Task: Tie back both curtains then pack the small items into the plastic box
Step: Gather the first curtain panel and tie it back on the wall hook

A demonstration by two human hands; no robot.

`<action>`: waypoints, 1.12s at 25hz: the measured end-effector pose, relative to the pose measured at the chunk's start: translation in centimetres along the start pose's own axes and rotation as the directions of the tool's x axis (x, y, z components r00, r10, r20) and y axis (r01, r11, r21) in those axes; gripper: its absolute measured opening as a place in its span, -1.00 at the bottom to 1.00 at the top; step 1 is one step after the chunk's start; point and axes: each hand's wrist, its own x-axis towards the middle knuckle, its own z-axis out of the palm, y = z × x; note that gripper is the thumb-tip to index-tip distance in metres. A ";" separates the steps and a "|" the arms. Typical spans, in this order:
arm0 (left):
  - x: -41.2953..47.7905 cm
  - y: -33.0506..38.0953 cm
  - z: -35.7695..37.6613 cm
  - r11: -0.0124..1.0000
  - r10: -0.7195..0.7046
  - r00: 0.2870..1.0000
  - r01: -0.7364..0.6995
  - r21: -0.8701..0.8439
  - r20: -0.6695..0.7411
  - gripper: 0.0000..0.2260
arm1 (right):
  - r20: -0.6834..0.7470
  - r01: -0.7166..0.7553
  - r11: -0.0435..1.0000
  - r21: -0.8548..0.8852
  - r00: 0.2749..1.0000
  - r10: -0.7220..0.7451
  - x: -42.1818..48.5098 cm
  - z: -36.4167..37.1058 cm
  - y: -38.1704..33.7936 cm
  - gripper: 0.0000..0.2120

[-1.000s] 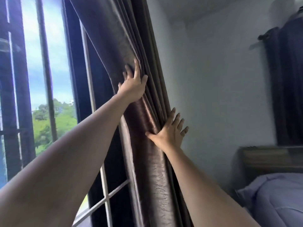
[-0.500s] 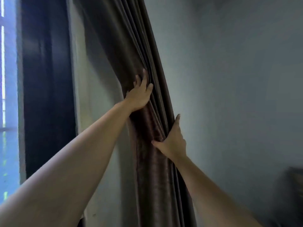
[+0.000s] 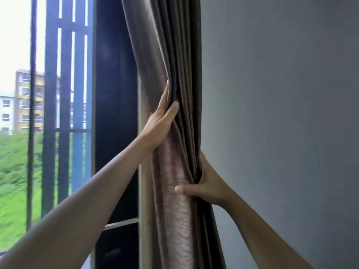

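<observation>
Brown curtain (image 3: pixel 174 220) bunched between our hands, our left hand (image 3: pixel 160 123) pinching its window-side edge, our right hand (image 3: pixel 206 184) lower, gripping its wall-side folds.

A single head-worn view looks forward along both arms, near the curtain (image 3: pixel 174 210); window (image 3: pixel 58 113) beyond the left hand (image 3: pixel 161 121), wall (image 3: pixel 281 133) beyond the right hand (image 3: pixel 206 183).

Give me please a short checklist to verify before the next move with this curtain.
1. Curtain gathered into one bundle beside the wall: ok.
2. Left hand grips its window-side edge: ok.
3. Right hand holds it lower down, thumb across the front: ok.
4. Tie-back in view: not ok, none visible.
5. Hook for it: cannot tell.
</observation>
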 end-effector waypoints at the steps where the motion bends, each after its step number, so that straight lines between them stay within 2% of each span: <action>1: -1.1 0.2 -0.6 1.000 0.009 1.000 -0.009 0.012 -0.022 -0.43 | 0.028 0.014 1.000 0.008 1.000 -0.014 0.1 1.0 0.1 -0.13; 3: -3.5 0.1 -1.1 0.997 0.034 0.995 -0.027 0.075 -0.095 -0.36 | 0.036 0.020 0.999 0.048 0.999 -0.022 -0.3 3.0 0.5 -0.02; 5: -5.6 -0.2 -1.5 0.991 -0.046 0.985 0.066 0.114 -0.169 -0.28 | 0.052 0.015 0.994 0.111 0.998 -0.021 -0.6 4.8 0.5 0.05; 7: -7.4 -0.8 -0.2 0.991 -0.130 0.983 0.129 -0.020 -0.131 -0.26 | 0.040 0.008 0.980 0.199 0.999 -0.016 -0.8 4.9 1.0 0.09; 10: -12.0 -1.3 1.0 0.953 -0.256 0.966 0.256 -0.161 0.018 -0.44 | 0.041 0.029 0.971 0.238 0.998 -0.040 -2.7 5.0 1.7 0.10; 11: -14.6 -2.4 0.4 0.913 -0.360 0.932 0.358 -0.194 0.026 -0.51 | 0.158 -0.051 0.969 0.244 0.987 0.012 -3.6 6.9 2.7 0.09; 12: -18.9 -2.7 -0.7 0.847 -0.498 0.867 0.489 -0.208 0.015 -0.55 | 0.232 -0.139 0.957 0.254 0.969 0.079 -5.5 10.4 3.3 0.08; 15: -21.0 -3.9 -1.3 0.820 -0.538 0.843 0.522 -0.237 -0.006 -0.61 | 0.120 -0.106 0.977 0.183 0.989 0.085 -6.2 11.6 4.2 0.04; 18: -20.5 -3.3 -1.8 0.831 -0.509 0.860 0.481 -0.278 -0.031 -0.73 | 0.020 -0.053 0.986 0.160 0.999 0.051 -5.8 11.8 4.3 0.05; 22: -21.2 -2.3 -2.4 0.844 -0.483 0.875 0.460 -0.277 -0.019 -0.66 | -0.009 -0.089 0.996 0.022 0.996 0.089 -6.2 13.3 4.1 0.00; 28: -24.3 -2.3 -5.7 0.840 -0.473 0.880 0.464 -0.282 0.038 -0.75 | 0.196 -0.135 0.972 0.190 0.976 0.097 -6.5 16.1 2.3 -0.21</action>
